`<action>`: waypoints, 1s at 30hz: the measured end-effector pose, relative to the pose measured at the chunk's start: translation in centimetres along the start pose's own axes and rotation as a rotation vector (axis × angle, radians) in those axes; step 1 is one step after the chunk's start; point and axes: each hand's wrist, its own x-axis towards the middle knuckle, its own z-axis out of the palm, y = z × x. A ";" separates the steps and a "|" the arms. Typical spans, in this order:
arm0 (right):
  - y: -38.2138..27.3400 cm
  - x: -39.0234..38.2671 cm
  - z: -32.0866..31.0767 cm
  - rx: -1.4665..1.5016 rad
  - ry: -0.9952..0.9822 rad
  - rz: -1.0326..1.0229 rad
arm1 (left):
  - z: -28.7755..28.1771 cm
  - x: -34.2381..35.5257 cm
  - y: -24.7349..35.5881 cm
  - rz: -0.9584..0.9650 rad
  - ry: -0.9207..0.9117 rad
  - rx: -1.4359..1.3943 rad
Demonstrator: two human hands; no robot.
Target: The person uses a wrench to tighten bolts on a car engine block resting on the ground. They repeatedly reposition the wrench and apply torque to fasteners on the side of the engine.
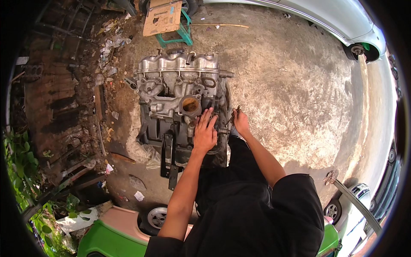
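An engine (pixel 173 109) with a silvery ribbed top cover and a darker block stands on the ground in front of me. My left hand (pixel 206 130) rests on its right part, fingers stretched out, just below the round intake opening (pixel 189 104). Beside the engine's right edge, my right hand (pixel 241 122) is closed around a small dark metal piece (pixel 233 116). What kind of piece it is does not show clearly. A dark slotted bracket (pixel 168 156) sticks out from the engine's near side, left of my left forearm.
Beyond the engine, a green stool (pixel 187 32) carries a piece of cardboard (pixel 162 19). A thin stick (pixel 220 25) lies to its right. Litter and boards (pixel 99 103) cover the left ground. Cars stand around, one silver (pixel 325 17) at far right, one green (pixel 113 240) behind me.
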 end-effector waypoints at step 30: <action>0.2 7.8 5.5 -0.264 -0.442 0.259 | 0.1 -0.1 -0.2 -0.008 -0.011 -0.026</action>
